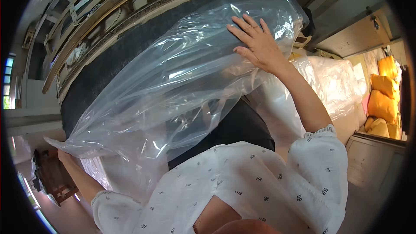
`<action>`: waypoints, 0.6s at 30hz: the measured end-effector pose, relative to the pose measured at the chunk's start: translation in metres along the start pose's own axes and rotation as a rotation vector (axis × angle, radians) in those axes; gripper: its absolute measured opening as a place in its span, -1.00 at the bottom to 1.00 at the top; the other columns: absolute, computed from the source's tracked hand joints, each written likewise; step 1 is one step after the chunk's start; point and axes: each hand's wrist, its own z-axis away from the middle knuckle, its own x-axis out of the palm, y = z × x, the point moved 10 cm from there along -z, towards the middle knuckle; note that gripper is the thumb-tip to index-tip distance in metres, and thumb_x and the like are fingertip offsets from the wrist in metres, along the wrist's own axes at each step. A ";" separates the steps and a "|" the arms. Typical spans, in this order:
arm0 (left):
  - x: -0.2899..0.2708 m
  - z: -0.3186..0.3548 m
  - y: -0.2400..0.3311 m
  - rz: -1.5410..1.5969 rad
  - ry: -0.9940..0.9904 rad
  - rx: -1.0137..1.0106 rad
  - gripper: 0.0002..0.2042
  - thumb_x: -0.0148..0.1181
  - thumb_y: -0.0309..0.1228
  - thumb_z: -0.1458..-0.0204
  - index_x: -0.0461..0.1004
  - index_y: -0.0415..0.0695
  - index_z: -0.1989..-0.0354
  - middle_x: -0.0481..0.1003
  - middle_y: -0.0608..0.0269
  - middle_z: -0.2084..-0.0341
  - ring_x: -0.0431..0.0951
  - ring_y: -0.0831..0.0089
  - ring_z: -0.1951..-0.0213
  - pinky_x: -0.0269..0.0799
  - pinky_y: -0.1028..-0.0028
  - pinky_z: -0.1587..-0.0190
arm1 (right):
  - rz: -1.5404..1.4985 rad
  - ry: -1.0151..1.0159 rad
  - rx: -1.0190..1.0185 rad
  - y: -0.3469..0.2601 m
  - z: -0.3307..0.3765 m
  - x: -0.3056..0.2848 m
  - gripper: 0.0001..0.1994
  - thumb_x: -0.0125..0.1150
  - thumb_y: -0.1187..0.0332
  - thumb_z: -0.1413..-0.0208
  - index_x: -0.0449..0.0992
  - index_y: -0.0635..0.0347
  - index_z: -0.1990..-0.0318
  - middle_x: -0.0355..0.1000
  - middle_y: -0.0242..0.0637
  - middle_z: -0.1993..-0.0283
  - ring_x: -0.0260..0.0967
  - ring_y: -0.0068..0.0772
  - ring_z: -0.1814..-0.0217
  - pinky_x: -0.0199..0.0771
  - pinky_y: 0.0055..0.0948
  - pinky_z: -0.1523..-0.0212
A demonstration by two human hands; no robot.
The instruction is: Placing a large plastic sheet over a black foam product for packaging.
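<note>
A large, clear plastic sheet [143, 99] lies in loose folds over a black work surface [102, 76] and hangs down toward my lap. Flat on the sheet at the far right is my right hand [260, 47], its fingers spread and nothing gripped in them. At the far left, my left hand [64, 155] is at the sheet's gathered corner and holds it; the plastic covers most of its fingers. Between the two hands the sheet is wrinkled and shiny.
Behind the black surface runs a long machine frame with wooden rails [86, 45]. More clear plastic [333, 84] is heaped at the right. Beyond it, yellow-orange bundles [383, 97] sit near a wooden cabinet [372, 160]. A dark wooden piece of furniture [54, 175] stands at left.
</note>
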 end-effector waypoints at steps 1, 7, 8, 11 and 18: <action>-0.021 -0.003 0.007 -0.094 0.127 0.018 -0.64 0.04 -0.26 0.04 0.44 -0.32 0.19 0.49 0.12 0.30 0.46 0.33 0.24 0.39 0.40 0.18 | 0.012 -0.018 -0.035 -0.003 0.000 -0.001 -0.48 -0.07 0.03 -0.08 0.18 0.00 -0.17 0.03 -0.20 -0.26 -0.13 -0.09 -0.33 -0.17 -0.01 -0.25; -0.014 0.046 0.176 -0.435 0.308 0.951 -0.67 -0.10 -0.37 -0.07 0.38 -0.32 0.07 0.42 0.04 0.10 0.41 0.24 0.06 0.23 0.39 -0.04 | 0.004 0.072 0.302 0.059 0.017 -0.017 -0.42 -0.10 0.02 -0.10 0.14 0.23 -0.17 -0.02 0.06 -0.26 -0.14 0.03 -0.32 -0.15 0.03 -0.23; 0.087 0.122 0.215 -0.268 -0.017 0.872 -0.68 -0.17 -0.38 -0.13 0.34 -0.26 0.00 0.38 0.09 0.04 0.36 0.29 -0.01 0.17 0.41 -0.09 | 0.020 0.079 0.424 0.080 0.025 -0.016 -0.39 -0.12 -0.01 -0.10 0.12 0.29 -0.17 -0.04 0.15 -0.25 -0.15 0.09 -0.32 -0.15 0.04 -0.23; 0.261 0.248 0.230 -0.435 -0.481 0.938 -0.70 -0.06 -0.31 -0.10 0.39 -0.23 0.08 0.38 0.11 0.04 0.38 0.26 0.01 0.20 0.40 -0.05 | 0.125 -0.068 0.616 0.110 0.013 0.005 -0.34 -0.21 -0.13 -0.09 0.11 0.21 -0.19 -0.09 0.26 -0.24 -0.19 0.18 -0.32 -0.18 0.07 -0.22; 0.301 0.288 0.224 0.129 -0.547 0.812 -0.89 0.11 -0.50 0.01 0.30 -0.21 0.42 0.40 0.27 0.32 0.36 0.55 0.35 0.25 0.61 0.23 | 0.128 -0.055 0.606 0.167 -0.044 0.030 -0.34 -0.31 -0.20 -0.08 0.11 0.05 -0.22 -0.09 0.04 -0.30 -0.22 0.10 -0.34 -0.20 0.04 -0.24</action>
